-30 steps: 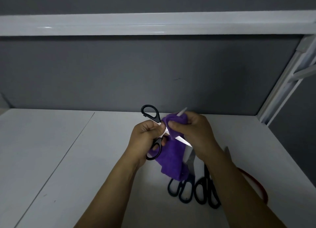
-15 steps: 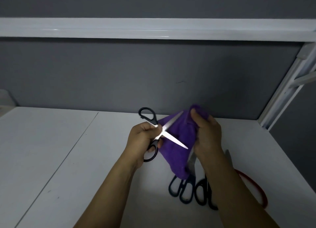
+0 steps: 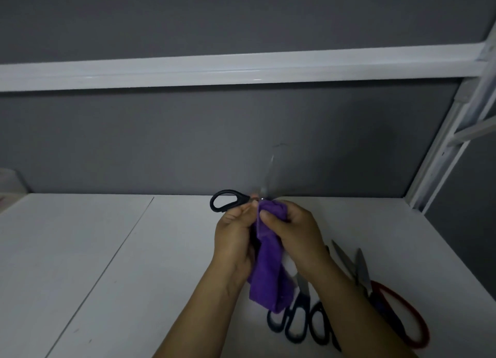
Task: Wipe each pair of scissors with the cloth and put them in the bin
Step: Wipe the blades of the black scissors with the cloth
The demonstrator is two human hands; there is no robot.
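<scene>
Left grip [image 3: 236, 239] holds black scissors [image 3: 228, 200] — right grip [image 3: 294, 231] pinches cloth [image 3: 268, 274], seemingly round them.

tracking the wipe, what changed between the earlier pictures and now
The right hand has bunched the purple cloth around a blade of the held black-handled scissors near the pivot; half a second ago it hung behind the spread blades. One blade now points up, blurred. The left hand still grips the handle. The spare black-handled scissors and red-handled scissors on the white table stayed put.
</scene>
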